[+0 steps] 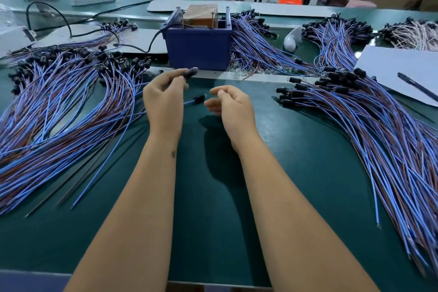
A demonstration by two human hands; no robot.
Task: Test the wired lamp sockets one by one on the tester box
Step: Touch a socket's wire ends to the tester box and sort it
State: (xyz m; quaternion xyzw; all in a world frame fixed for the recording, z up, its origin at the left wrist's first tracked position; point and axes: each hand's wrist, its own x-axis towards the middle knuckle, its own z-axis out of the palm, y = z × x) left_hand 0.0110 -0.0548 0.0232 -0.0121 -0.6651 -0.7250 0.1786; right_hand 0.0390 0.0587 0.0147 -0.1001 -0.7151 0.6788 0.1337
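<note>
socket [190, 72] pinched in left hand [163, 99]; right hand [228, 104] loosely curled, empty; risk: trailing wire snags pile [71, 92], socket slips short of tester [198, 46]

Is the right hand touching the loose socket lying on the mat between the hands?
Apart. The head view shows green mat between the right hand and the loose socket; the curled fingers hold nothing. The left hand pinches another socket.

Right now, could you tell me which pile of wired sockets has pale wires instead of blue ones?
The pile at the far right, beyond the white paper: its wires look pinkish-white, while every other pile is blue and brown.
</note>
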